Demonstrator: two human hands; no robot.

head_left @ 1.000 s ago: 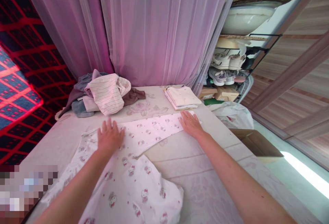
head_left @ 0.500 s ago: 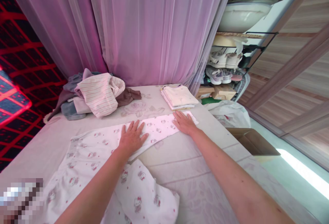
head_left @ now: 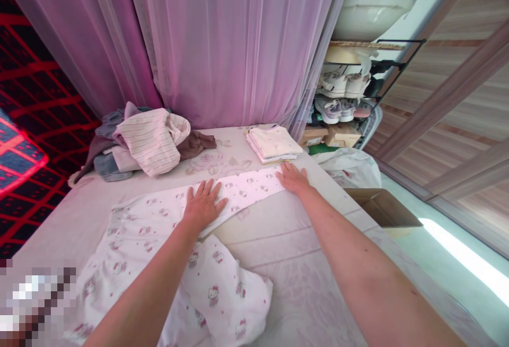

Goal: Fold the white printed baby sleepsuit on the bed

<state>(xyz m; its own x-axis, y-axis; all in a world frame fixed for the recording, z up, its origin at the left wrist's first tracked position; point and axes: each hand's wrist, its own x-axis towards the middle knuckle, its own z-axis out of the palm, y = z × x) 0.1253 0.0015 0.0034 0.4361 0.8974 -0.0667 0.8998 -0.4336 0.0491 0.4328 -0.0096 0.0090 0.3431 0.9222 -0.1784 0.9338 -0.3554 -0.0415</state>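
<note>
White pajama pants (head_left: 135, 233) printed with small cartoon cats lie spread on the bed (head_left: 302, 262). One leg stretches flat to the right; the other is bent toward me and rumpled. My left hand (head_left: 203, 206) rests flat on the upper part of the straight leg, fingers spread. At that leg's far end, my right hand (head_left: 293, 178) lies flat on the cuff, fingers apart, hiding part of it. Just beyond the right hand sits a stack of folded clothes (head_left: 274, 144).
A heap of loose clothes (head_left: 149, 140) lies at the back left, before a purple curtain (head_left: 214, 44). On the right stand a shoe rack (head_left: 344, 95), a white plastic bag (head_left: 350, 166) and an open cardboard box (head_left: 384, 206). A pixelated patch covers the lower left corner.
My right hand has slid slightly right along the pants leg to its cuff. My left hand stays in place on the fabric. The whole view has shifted a little.
</note>
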